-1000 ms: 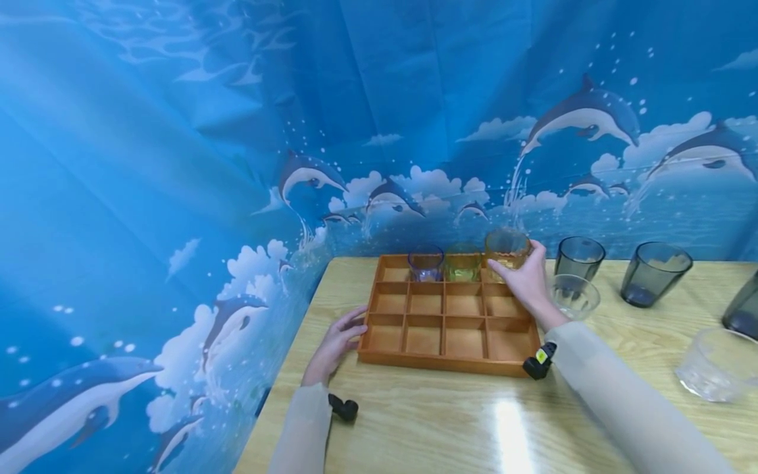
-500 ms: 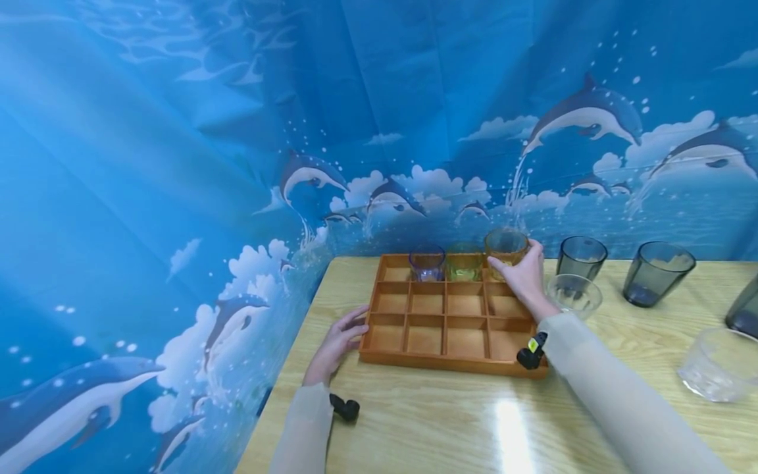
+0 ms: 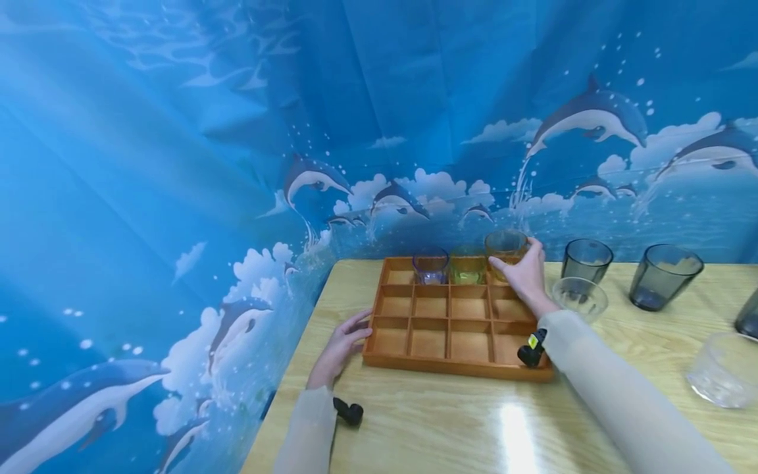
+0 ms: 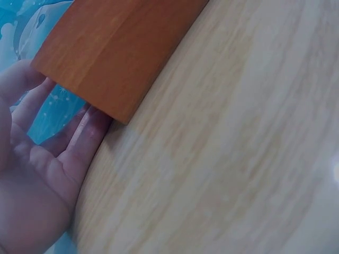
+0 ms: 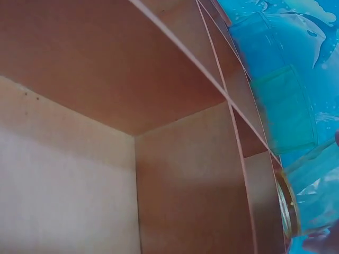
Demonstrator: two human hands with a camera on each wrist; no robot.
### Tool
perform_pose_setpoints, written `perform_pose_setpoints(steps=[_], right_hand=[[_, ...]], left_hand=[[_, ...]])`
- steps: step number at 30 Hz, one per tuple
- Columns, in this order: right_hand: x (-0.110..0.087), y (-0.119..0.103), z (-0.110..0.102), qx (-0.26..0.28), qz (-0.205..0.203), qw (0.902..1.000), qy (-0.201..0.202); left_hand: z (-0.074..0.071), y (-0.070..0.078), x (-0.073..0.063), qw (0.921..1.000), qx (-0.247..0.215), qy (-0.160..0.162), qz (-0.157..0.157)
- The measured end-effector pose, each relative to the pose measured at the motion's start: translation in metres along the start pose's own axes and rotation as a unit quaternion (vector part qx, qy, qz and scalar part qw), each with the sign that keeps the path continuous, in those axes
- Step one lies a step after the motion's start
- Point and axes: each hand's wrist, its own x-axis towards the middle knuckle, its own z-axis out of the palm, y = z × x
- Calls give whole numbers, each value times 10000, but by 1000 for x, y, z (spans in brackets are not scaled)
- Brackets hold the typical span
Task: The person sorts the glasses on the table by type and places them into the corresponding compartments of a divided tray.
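Note:
My right hand (image 3: 529, 271) pinches an amber glass (image 3: 502, 245) between thumb and fingers, over the back right compartment of a wooden divided tray (image 3: 456, 367). The glass is upright and its rim stands above those of its neighbours. In the right wrist view, the amber glass (image 5: 287, 203) shows at the right edge, where most of the hand is cut off. To its left in the back row sit a yellow-green glass (image 3: 468, 268) and a bluish-purple glass (image 3: 430, 266). With fingers mostly straight, my left hand (image 3: 336, 350) touches the tray's left side; the left wrist view shows them against the tray corner (image 4: 106, 63).
Right of the tray stand a clear glass bowl-like cup (image 3: 580, 299), a grey glass (image 3: 587, 258) and another grey tumbler (image 3: 663, 276). Farther right are a clear glass (image 3: 722, 372) and a dark glass (image 3: 749, 317). A blue dolphin-print curtain (image 3: 414, 99) hangs behind the table.
My right wrist has shifted slightly left and away from me while still holding the amber glass. The whole view has drifted a little; the left hand stays at the tray's side.

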Motion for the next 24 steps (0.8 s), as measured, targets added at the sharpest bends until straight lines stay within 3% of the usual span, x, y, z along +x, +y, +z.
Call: perform_pose_setpoints(steps=[24], right_hand=[[-4,12,-6,-479,414,9969,-460]], left_hand=[[1,-2,0,9999,54,146,-36]])
